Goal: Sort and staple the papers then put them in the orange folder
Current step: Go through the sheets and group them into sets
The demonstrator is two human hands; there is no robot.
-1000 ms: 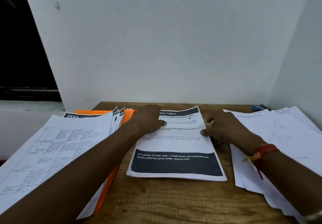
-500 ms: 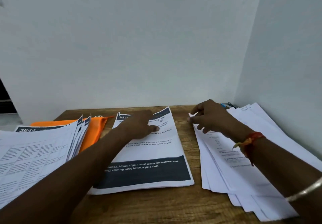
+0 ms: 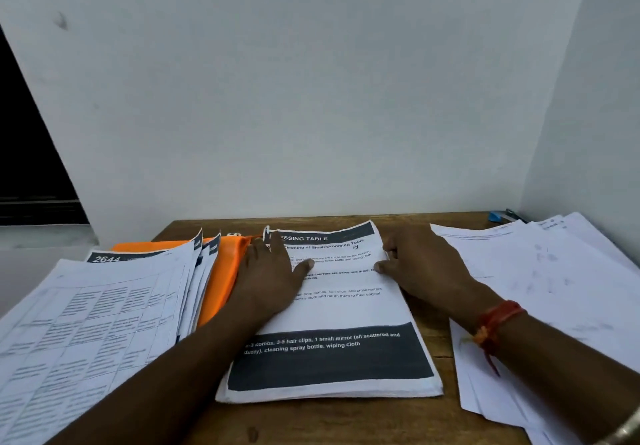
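Stack of papers (image 3: 332, 309) on the table (image 3: 339, 424), left grip (image 3: 273, 282) flat and spread on it, right grip (image 3: 424, 268) loose-fingered against its right edge, holding nothing, orange folder (image 3: 225, 271) just left

A wooden table (image 3: 346, 420) stands in a corner of plain white walls (image 3: 311, 98), dimly lit.

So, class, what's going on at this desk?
A person is sorting papers at a wooden desk. The left hand rests flat on the middle stack, while the right hand has its fingers touching the stack's right edge. The orange folder lies to the left, partly under another pile. Loose sheets lie to the right, with a small blue object behind them.
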